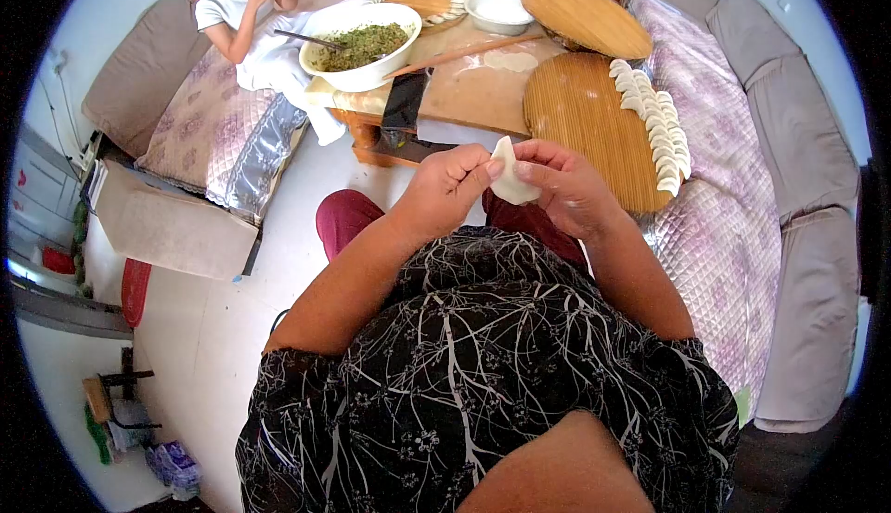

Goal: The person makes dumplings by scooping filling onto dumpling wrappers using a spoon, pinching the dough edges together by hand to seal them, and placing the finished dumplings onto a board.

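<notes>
A pale folded dumpling (511,177) is held upright between my two hands, in front of my body. My left hand (452,183) pinches its left edge with thumb and fingers. On its right side my right hand (568,183) grips it the same way. Just beyond my right hand lies a round wooden board (580,132), with a curved row of finished dumplings (661,132) along its right edge. A white bowl of green filling (360,44), with a utensil leaning in it, stands farther off to the left.
A rolling pin (464,55) lies across the table (464,95). Behind are a white basin (499,13), a tilted round board (587,19) and a tray ringed with dumplings (418,2). Another person (255,35) sits at the back left. Sofas (807,142) flank both sides.
</notes>
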`<state>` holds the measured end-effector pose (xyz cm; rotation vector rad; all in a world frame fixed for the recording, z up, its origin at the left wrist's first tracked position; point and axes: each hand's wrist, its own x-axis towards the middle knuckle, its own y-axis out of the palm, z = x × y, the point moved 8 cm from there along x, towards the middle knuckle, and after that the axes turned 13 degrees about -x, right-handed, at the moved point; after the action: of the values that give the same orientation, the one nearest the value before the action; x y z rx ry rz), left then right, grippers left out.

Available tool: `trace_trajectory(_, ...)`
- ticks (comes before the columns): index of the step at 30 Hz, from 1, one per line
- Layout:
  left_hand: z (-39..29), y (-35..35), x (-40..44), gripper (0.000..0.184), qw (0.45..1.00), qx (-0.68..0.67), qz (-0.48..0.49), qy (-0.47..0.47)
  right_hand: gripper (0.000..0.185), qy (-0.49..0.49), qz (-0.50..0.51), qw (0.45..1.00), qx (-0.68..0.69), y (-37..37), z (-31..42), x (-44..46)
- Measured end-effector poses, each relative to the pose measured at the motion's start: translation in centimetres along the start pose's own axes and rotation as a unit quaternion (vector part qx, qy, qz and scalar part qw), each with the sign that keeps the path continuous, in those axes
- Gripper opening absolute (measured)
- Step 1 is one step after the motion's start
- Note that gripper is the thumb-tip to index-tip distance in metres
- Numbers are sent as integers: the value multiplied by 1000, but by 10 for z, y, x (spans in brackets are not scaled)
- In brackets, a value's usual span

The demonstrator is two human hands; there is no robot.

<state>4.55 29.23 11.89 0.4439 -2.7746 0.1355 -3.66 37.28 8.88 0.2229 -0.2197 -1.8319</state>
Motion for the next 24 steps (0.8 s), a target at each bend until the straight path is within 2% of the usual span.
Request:
trace_trajectory(4, 1, -2, -2, 26, 999, 39, -3, 23, 28, -2, -5, 1000, -6, 0, -2, -2)
trace_trajectory(6, 5, -1, 0, 26, 999, 25, 28, -27, 27, 9, -21, 1000, -2, -2, 0, -2)
trace_trajectory(13, 4, 1, 1, 28, 999, -27, 11, -16, 23, 18, -13, 999, -44, -2, -4, -3)
trace_trajectory(16, 8, 0, -1, 29, 998, -47, 10, -38, 22, 26, -6, 999, -35, -3, -4, -4)
trace_trajectory(19, 3, -1, 1, 28, 999, 26, 31, 7, 25, 55, 15, 998, -39, -3, -5, -4)
trace_trajectory(22, 13, -2, -1, 29, 987, -127, 9, -100, 23, 52, 21, 997, -55, -2, -4, -5)
trace_trajectory(24, 14, 1, -2, 27, 989, -119, 15, -84, 21, 52, 23, 995, -84, 0, -7, -4)
